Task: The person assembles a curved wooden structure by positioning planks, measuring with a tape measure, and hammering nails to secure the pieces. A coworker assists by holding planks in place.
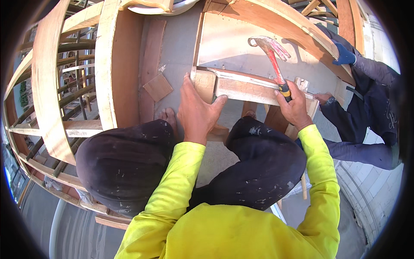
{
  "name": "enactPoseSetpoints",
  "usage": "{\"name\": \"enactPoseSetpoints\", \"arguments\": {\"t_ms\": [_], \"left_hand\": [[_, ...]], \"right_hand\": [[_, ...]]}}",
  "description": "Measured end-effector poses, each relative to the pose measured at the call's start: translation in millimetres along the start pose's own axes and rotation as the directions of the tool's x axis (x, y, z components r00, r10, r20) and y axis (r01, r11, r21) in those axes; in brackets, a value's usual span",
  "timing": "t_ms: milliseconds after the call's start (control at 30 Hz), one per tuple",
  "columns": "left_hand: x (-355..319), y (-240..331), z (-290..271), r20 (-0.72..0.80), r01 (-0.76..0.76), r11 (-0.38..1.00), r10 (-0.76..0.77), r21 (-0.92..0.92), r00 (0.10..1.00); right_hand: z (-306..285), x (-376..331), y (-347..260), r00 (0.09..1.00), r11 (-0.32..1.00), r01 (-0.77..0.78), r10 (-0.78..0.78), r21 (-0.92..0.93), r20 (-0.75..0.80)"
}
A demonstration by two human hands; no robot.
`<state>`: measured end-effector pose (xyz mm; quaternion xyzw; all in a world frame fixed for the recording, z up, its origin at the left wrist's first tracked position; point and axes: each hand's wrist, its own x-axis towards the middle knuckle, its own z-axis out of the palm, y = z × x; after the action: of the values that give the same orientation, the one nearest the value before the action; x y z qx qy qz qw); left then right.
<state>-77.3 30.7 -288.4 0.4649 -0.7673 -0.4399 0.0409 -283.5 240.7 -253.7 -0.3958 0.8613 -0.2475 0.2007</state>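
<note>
My left hand [197, 111] is wrapped around the near end of a short wooden block [204, 85], thumb on its right and fingers on its left. The block sits against the left end of a longer wooden beam [246, 90] with a pale, rough face. My right hand [296, 106] grips a claw hammer [275, 64] by its black and yellow handle. Its red-painted shaft and worn metal head point up and away, over the beam. The right hand is close to the beam's right part.
A loose square wood piece [158, 87] lies left of my left hand. A curved timber frame [60, 86] stands at left, another curved board [293, 21] at the far right. A co-worker's blue-gloved hand [344, 54] holds that board; their other hand [323, 97] is near the beam's right end.
</note>
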Motion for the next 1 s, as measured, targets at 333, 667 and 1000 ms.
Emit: {"name": "enactPoseSetpoints", "arguments": {"t_ms": [333, 667, 1000], "left_hand": [[-6.9, 1.8, 6.9, -0.08, 0.079, 0.995, -0.075, 0.053, 0.994], [-10.8, -3.2, 10.6, -0.096, 0.1, 0.989, -0.089, 0.112, 0.991], [-4.2, 9.2, 6.5, -0.116, 0.131, 0.983, -0.117, 0.126, 0.986]], "right_hand": [[-45.3, -37.4, -74.0, 0.985, 0.986, 0.169, -0.169, 0.006, 0.026], [-12.8, -16.1, -54.3, 0.957, 0.973, 0.191, -0.214, 0.128, 0.197], [-8.3, -9.6, -42.0, 0.934, 0.985, 0.158, -0.171, 0.066, 0.314]]}}
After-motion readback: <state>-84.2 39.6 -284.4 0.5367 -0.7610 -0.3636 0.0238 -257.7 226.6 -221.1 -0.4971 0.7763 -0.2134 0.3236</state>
